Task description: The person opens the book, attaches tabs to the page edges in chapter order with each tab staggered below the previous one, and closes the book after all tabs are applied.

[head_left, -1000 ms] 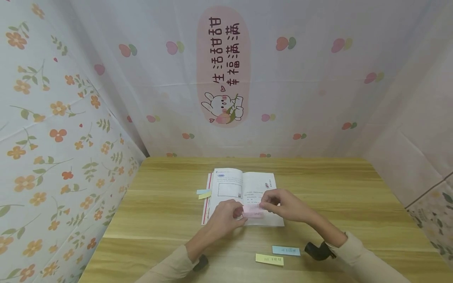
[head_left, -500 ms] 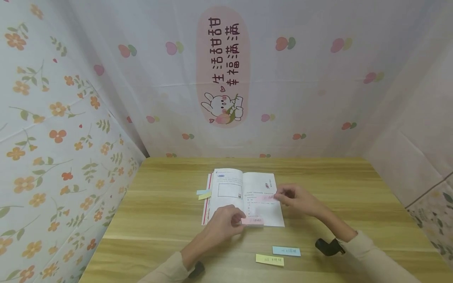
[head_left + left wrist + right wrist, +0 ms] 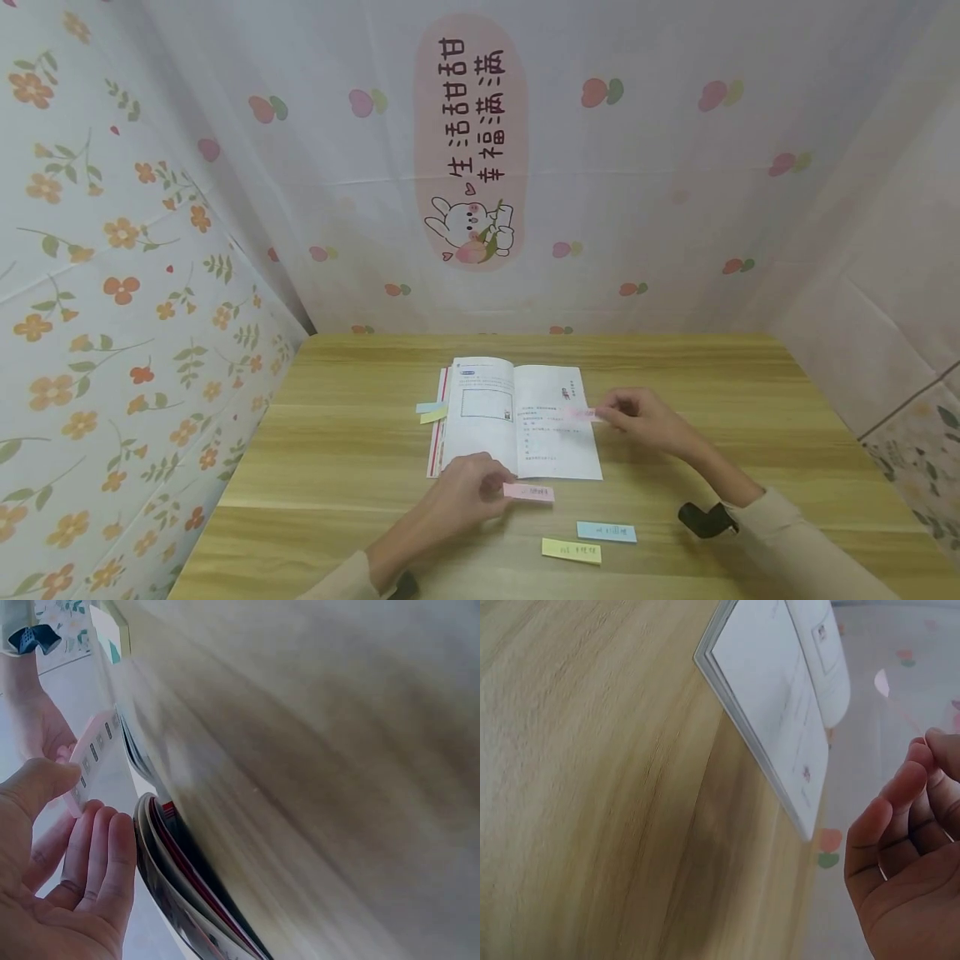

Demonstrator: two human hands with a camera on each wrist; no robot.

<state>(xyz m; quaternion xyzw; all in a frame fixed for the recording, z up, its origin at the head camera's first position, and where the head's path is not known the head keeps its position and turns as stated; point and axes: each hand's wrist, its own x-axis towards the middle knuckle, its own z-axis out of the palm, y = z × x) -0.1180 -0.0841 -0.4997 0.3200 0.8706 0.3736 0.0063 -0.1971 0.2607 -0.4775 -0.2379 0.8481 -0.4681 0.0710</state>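
An open book (image 3: 480,446) lies on the wooden table, its printed pages facing up. My left hand (image 3: 474,490) is in front of the book's near edge and pinches a pink sticky note pad (image 3: 529,492) with handwriting on it. Thumb and fingertips grip one end of that pad (image 3: 94,756) in the left wrist view. Over the right page's outer edge, my right hand (image 3: 648,423) pinches a single pink sticky note (image 3: 582,413). This thin slip (image 3: 900,701) sticks out from the fingertips with a curled end in the right wrist view.
A blue sticky note pad (image 3: 606,532) and a yellow one (image 3: 572,551) lie on the table (image 3: 712,375) nearer the person. Blue (image 3: 430,407) and yellow tabs (image 3: 433,415) stick out from the book's left side. Patterned cloth (image 3: 637,208) hangs behind the table.
The hands have drawn apart, with a pink slip separated from the pad. My right hand has moved right with the slip; my left has come nearer the person with the pad.
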